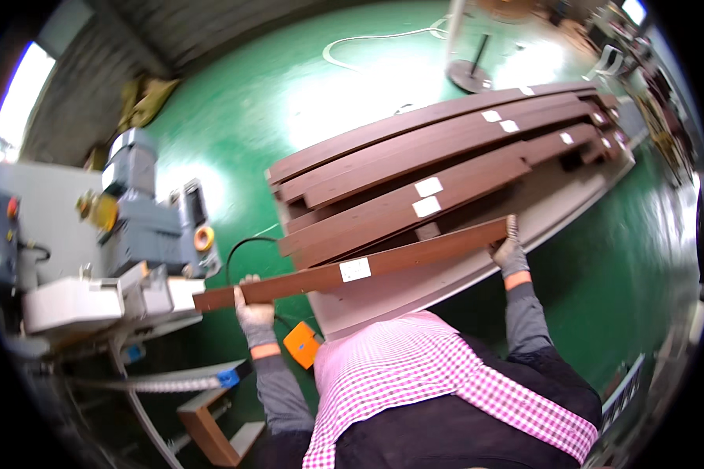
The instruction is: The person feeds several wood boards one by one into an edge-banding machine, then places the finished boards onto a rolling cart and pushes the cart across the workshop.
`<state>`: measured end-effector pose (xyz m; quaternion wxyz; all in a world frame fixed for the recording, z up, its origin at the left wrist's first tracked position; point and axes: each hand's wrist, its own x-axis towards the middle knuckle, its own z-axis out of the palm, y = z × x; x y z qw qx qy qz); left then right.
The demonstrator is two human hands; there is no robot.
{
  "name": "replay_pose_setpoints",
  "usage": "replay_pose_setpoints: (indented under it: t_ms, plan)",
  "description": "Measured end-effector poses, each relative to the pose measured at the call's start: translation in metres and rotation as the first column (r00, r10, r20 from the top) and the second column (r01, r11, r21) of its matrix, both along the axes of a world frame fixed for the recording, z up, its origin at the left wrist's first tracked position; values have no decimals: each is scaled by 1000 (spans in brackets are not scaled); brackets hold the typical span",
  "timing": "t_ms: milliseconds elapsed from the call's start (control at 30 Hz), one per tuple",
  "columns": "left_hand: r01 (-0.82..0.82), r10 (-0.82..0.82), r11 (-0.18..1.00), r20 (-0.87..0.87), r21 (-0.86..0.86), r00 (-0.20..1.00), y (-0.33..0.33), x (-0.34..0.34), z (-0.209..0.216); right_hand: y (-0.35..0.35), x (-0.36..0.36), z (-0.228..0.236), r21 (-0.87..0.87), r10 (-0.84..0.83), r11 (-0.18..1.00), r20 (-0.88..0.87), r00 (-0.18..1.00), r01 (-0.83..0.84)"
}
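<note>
A long brown wooden board with a white label spans the space in front of me, tilted up toward the right. My left hand, in a glove, grips it near its left end, fingers over the top edge. At the right end my gloved right hand is wrapped round it. Just beyond lies a stack of similar brown boards, several bearing white labels, on a pale flat panel. The held board's left end reaches close to the machine's pale bed.
On the left stands a grey machine with a motor, an orange tape roll and a control box. An orange foot pedal sits on the green floor. A round-based stand is at the back; a brown board frame is lower left.
</note>
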<state>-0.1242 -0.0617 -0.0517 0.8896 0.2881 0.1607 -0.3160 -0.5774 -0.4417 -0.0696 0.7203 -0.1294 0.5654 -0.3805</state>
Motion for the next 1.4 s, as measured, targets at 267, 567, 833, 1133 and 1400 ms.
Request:
replay_pose_setpoints:
  t_ms: [267,567,833,1133,1400]
  plan:
    - [172,-94,973,-416,155,904,-40,-88,-72,-43,7,-90,183,-74,982,95,993,56]
    - [420,-387,906,-294,54,874,-77,-123,-93,-48,9,-75,-2,382,923,-127,915,-385]
    - [796,-768,96,-464,597,441,-82,-125,-98,-30,45,-70,142,487,871,-371,791,-470]
    - [203,-269,701,-12,684,963,1,-82,-110,9,55,-88,75,469,880,4,883,-468]
    - [320,-523,553,20,770,852,-36,-84,-95,-2,84,-77,203,373,921,-207,904,-333]
